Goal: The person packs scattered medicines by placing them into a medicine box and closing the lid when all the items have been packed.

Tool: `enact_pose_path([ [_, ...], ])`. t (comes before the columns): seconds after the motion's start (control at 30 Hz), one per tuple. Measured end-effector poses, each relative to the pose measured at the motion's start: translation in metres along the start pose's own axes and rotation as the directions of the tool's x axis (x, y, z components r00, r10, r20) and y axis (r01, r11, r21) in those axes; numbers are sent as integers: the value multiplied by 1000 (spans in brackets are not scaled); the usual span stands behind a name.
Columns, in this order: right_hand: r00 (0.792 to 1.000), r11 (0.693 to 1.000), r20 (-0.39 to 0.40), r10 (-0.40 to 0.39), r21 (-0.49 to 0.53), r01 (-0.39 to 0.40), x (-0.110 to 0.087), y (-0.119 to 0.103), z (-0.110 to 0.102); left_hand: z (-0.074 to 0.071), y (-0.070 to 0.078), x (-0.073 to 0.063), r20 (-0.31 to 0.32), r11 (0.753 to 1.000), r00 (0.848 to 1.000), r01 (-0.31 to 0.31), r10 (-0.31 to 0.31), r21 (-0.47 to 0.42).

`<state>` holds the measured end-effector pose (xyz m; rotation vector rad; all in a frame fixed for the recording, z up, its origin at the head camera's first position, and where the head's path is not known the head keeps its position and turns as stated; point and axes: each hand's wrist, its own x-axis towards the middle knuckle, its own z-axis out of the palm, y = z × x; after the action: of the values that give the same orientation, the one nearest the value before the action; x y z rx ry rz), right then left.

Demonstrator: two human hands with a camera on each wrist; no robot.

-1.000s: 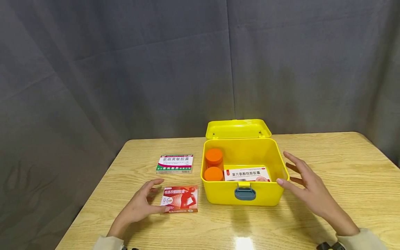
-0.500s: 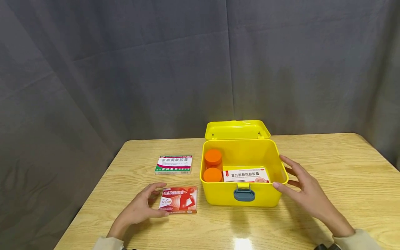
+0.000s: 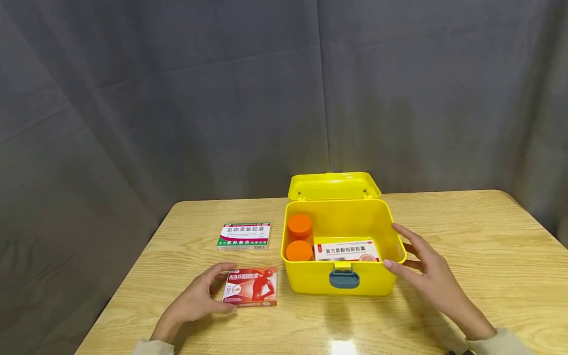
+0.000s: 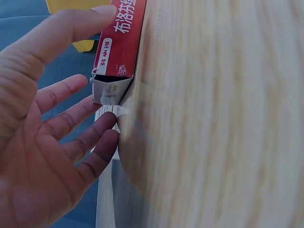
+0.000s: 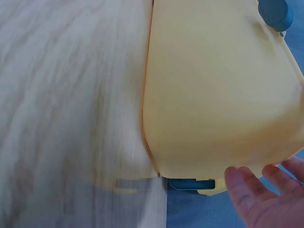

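A red medicine box [image 3: 250, 287] lies flat on the table, printed with a body figure. My left hand [image 3: 195, 296] surrounds its left end, thumb along the front edge and index fingertip by the back corner. In the left wrist view, the fingers [image 4: 102, 128] are loosely bent beside the box's white end flap [image 4: 110, 91]. To the right stands a yellow case [image 3: 306, 278] with its lid [image 3: 335, 186] tipped back. My right hand [image 3: 437, 278] is at the case's front right corner, thumb at the front rim and fingers spread along the right side.
Inside the case are two orange-capped bottles [image 3: 300, 226] on the left and a white medicine box [image 3: 346, 250]. A green and white medicine box [image 3: 244, 235] lies behind the red one. A blue-grey latch [image 3: 344, 279] hangs at the case front. A grey curtain [image 3: 248, 98] stands behind the table.
My right hand has come left, closing up to the case's corner. My left thumb and fingers have moved slightly farther around the red box. The head view has shifted a little.
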<state>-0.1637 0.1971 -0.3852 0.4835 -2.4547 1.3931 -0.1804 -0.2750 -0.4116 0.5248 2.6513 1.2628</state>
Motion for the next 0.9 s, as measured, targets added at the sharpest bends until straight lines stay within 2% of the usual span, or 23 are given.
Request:
enact_pose_path([
  [0.2,1000,999,-4,19,51,-19,-3,1,4,0,0,0,21,1000,1000,13,-13,-3],
  [0.57,998,999,-53,16,48,-13,-5,3,12,1,-2,1,10,998,998,62,-62,0],
  [0.9,997,998,-78,5,69,0,-5,5,15,-2,1,0,25,997,1000,10,-8,-74],
])
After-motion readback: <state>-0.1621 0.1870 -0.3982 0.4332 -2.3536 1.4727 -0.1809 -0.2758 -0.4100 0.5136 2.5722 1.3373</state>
